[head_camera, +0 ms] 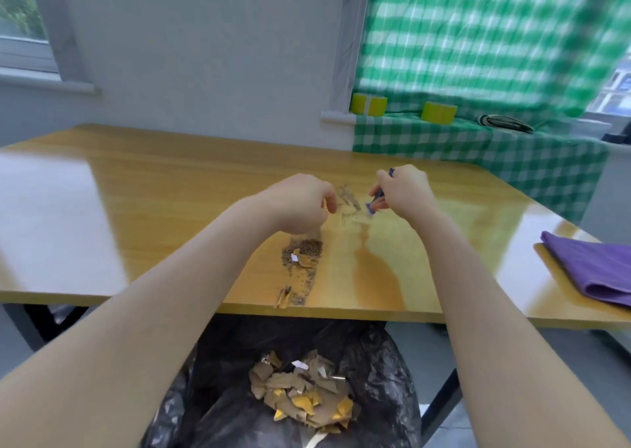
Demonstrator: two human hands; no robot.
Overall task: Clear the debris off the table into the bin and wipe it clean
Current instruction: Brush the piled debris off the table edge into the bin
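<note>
A wooden table point(136, 188) carries a trail of brown grit and paper scraps point(302, 258) running from its middle to the front edge, where a torn scrap point(284, 298) lies. My left hand point(300, 205) hovers over the far end of the trail, fingers curled, holding nothing I can see. My right hand point(401, 190) grips small blue scraps point(372, 206) just right of thin grit smears point(348, 196). Below the table edge stands a bin lined with a black bag point(386, 372), holding brown and yellow paper pieces point(304, 393).
A folded purple cloth point(594, 266) lies on the table's right edge. Behind the table, a green checked cloth covers a ledge point(478, 140) with two yellow-green tape rolls point(438, 113). Dark table legs point(440, 400) stand beside the bin.
</note>
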